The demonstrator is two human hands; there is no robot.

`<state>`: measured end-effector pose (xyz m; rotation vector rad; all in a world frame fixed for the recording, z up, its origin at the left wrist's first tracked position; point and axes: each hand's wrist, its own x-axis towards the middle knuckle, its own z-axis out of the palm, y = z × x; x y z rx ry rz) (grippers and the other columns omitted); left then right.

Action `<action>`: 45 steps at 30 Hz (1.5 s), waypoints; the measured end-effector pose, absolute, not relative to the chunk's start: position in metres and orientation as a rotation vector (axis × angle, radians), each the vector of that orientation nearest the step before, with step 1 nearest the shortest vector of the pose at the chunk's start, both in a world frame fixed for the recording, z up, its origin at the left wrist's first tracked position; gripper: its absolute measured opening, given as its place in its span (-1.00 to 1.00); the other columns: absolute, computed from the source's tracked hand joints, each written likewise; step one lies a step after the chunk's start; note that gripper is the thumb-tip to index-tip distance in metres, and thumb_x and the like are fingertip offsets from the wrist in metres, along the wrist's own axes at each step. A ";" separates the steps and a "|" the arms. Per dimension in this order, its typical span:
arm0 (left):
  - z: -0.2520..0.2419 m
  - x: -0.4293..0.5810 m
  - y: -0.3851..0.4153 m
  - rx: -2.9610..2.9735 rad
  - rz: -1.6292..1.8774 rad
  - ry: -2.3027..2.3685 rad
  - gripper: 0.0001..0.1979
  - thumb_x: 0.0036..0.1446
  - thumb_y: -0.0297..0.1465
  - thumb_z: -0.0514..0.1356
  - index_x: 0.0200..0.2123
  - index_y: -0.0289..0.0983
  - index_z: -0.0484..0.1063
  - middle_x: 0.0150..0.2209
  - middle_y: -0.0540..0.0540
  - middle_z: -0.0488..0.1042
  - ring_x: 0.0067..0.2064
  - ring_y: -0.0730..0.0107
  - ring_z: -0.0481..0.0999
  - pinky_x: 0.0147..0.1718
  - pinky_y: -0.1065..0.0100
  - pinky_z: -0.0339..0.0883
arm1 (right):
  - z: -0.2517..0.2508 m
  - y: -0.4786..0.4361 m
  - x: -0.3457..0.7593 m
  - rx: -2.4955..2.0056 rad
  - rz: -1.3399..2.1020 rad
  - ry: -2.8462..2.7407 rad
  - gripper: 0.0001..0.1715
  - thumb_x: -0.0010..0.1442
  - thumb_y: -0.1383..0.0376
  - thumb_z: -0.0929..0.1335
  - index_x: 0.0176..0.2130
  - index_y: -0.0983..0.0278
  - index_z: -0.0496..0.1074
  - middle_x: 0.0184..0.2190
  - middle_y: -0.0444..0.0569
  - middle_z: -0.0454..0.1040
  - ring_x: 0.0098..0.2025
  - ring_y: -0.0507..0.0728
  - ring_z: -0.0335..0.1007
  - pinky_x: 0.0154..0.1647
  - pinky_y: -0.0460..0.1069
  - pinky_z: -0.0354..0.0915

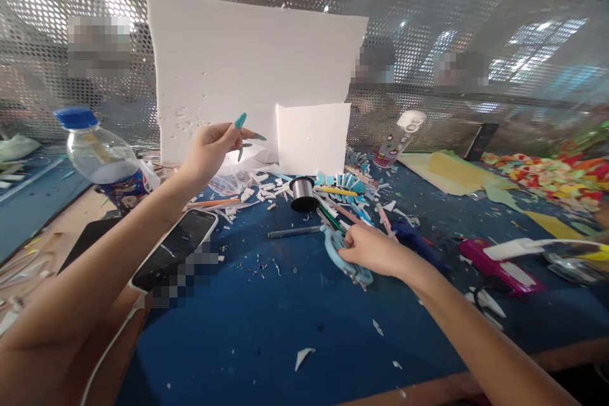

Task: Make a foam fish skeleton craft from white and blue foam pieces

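Note:
My left hand [221,144], with long teal nails, is raised in front of a large white foam board [247,57]. Its thumb and fingers are drawn together, and whatever they may hold is too small to make out. Down on the blue table, my right hand [368,248] has its fingers closed on a light blue handled tool [339,255]. Just behind that hand stands a spool of thin wire [303,193], beside a yellow pen [339,191]. A dark grey pen [294,232] lies left of the tool.
A phone [176,250] and a bottle with a blue cap [107,162] are at the left, under and beyond my left forearm. White scraps litter the blue table [247,330]. A magenta glue gun [499,266], yellow paper [451,171] and a patterned bottle [397,139] are at the right.

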<state>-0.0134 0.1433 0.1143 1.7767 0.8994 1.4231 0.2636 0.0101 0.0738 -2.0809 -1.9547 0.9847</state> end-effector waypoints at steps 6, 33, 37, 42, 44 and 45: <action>0.115 -0.013 0.142 1.799 1.412 0.909 -0.65 0.16 -0.25 0.04 -0.59 -0.27 0.39 -0.26 -0.16 0.56 -0.19 0.37 0.52 -0.28 0.38 0.35 | 0.098 0.016 0.276 -1.908 1.311 -1.612 -0.70 -0.09 0.15 0.42 -0.66 0.29 0.38 -0.64 0.00 0.44 -0.53 0.12 0.40 -0.50 -0.01 0.30; 0.117 -0.019 0.149 1.729 1.429 0.869 -0.62 0.15 -0.30 0.01 -0.68 -0.26 0.23 -0.35 -0.11 0.54 -0.22 0.42 0.53 -0.23 0.40 0.36 | 0.040 0.008 0.209 -0.415 2.299 -0.909 -0.24 -0.03 -0.30 0.21 -0.38 0.34 0.37 -0.67 -0.21 0.20 -0.69 -0.08 -0.04 -0.64 -0.12 0.01; 0.118 -0.020 0.149 1.749 1.413 0.922 -0.63 0.15 -0.29 0.01 -0.67 -0.26 0.24 -0.37 -0.11 0.54 -0.25 0.43 0.52 -0.23 0.39 0.36 | 0.027 0.008 0.195 -0.403 2.477 -0.769 -0.22 0.04 -0.30 0.13 -0.37 0.34 0.36 -0.66 -0.17 0.25 -0.71 -0.07 -0.02 -0.67 -0.11 -0.01; 0.119 -0.020 0.148 1.745 1.399 0.945 -0.62 0.16 -0.26 0.02 -0.67 -0.26 0.23 -0.41 -0.11 0.52 -0.28 0.43 0.50 -0.25 0.39 0.35 | 0.031 0.026 0.182 -0.478 2.488 -0.737 -0.23 0.12 -0.25 0.10 -0.45 0.37 0.36 -0.70 -0.17 0.22 -0.69 -0.08 -0.01 -0.66 -0.13 -0.02; 0.120 -0.020 0.147 1.742 1.404 0.935 -0.62 0.16 -0.27 0.02 -0.67 -0.26 0.23 -0.43 -0.10 0.51 -0.30 0.44 0.50 -0.27 0.40 0.36 | 0.034 0.034 0.179 -0.476 2.482 -0.738 -0.25 0.15 -0.21 0.11 -0.49 0.38 0.35 -0.71 -0.17 0.20 -0.68 -0.09 0.02 -0.64 -0.14 0.01; 0.120 -0.020 0.147 1.740 1.409 0.932 -0.62 0.16 -0.28 0.02 -0.68 -0.26 0.23 -0.44 -0.10 0.50 -0.31 0.44 0.50 -0.28 0.40 0.36 | 0.035 0.038 0.178 -0.478 2.482 -0.735 -0.27 0.17 -0.19 0.11 -0.49 0.39 0.34 -0.70 -0.17 0.19 -0.68 -0.09 0.02 -0.64 -0.15 0.02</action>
